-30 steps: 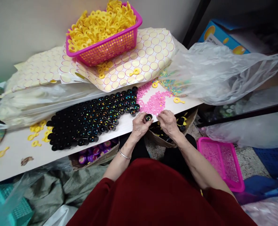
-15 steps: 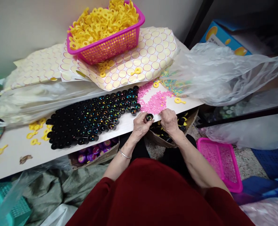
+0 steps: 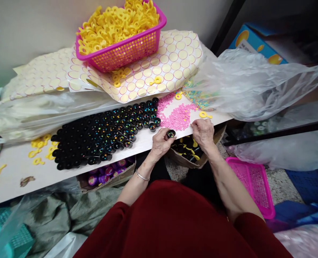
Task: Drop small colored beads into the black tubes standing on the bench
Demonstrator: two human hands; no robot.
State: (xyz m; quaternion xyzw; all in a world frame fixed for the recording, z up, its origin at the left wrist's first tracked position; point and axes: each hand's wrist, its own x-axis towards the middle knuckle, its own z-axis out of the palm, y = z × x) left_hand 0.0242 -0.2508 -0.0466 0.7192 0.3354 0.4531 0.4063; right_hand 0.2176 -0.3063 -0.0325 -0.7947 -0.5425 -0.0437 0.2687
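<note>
My left hand (image 3: 161,142) is closed round a small black cup (image 3: 171,134) with coloured bits inside, held at the front edge of the white table (image 3: 19,168). My right hand (image 3: 203,131) rests at the table edge beside a heap of pink beads (image 3: 178,116), fingers curled on the beads; what they pinch is too small to see. Left of my hands stand several rows of black cups (image 3: 102,133), many holding coloured bits. Below the table edge a brown box (image 3: 187,153) holds more black cups and yellow pieces.
A pink basket (image 3: 126,50) heaped with yellow plastic rings sits on circle-printed sheets (image 3: 172,62) at the back. Loose yellow rings (image 3: 40,150) lie at the left. A clear plastic bag (image 3: 250,84) spreads to the right. A flat pink basket (image 3: 252,182) lies on the floor.
My right hand has moved up and to the right, from beside the held cup to the pink bead heap. My left hand keeps the cup in place.
</note>
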